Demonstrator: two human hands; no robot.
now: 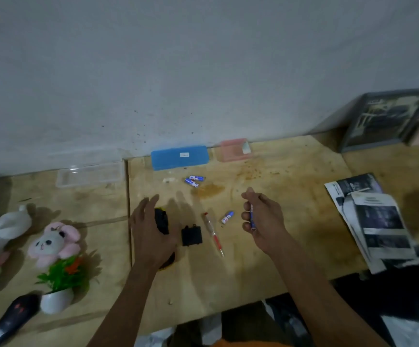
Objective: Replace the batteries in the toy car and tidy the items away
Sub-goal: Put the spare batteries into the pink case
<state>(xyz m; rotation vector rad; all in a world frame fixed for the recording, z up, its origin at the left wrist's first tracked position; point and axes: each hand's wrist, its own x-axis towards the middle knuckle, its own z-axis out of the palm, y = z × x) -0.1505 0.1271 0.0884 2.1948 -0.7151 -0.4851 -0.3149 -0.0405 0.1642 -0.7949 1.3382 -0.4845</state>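
Both forearms reach up from 6 o'clock over the wooden bench (228,276). At 9 o'clock of the centre, the left hand (150,234) lies open, fingers spread, palm down on the black and yellow toy car (162,221), covering most of it; whether it grips the car I cannot tell. At 3 o'clock of the car, just beside it, sits the black battery cover (191,236). Further toward 3 o'clock lies a red and clear screwdriver (213,234), its tip pointing to 5 o'clock. Beside that, 1 blue and white battery (227,217) rests on the bench.

The right hand (263,219) is curled closed around at least 1 more blue battery (252,219), which stands nearly upright between the fingers, apart from the loose one at its 9 o'clock.

Toward 12 o'clock, 2 more batteries (193,181) lie touching each other, with a small white scrap at their 9 o'clock. Behind them, against the wall, sit a closed blue case (179,157) and, at its 3 o'clock, a pink case (233,150). An open clear plastic box (90,172) lies at 10 o'clock.

At 8 o'clock stand a pink plush toy (53,242), a small potted plastic plant (63,284) and a dark remote-like object (10,319). Printed papers (376,221) lie at 3 o'clock.
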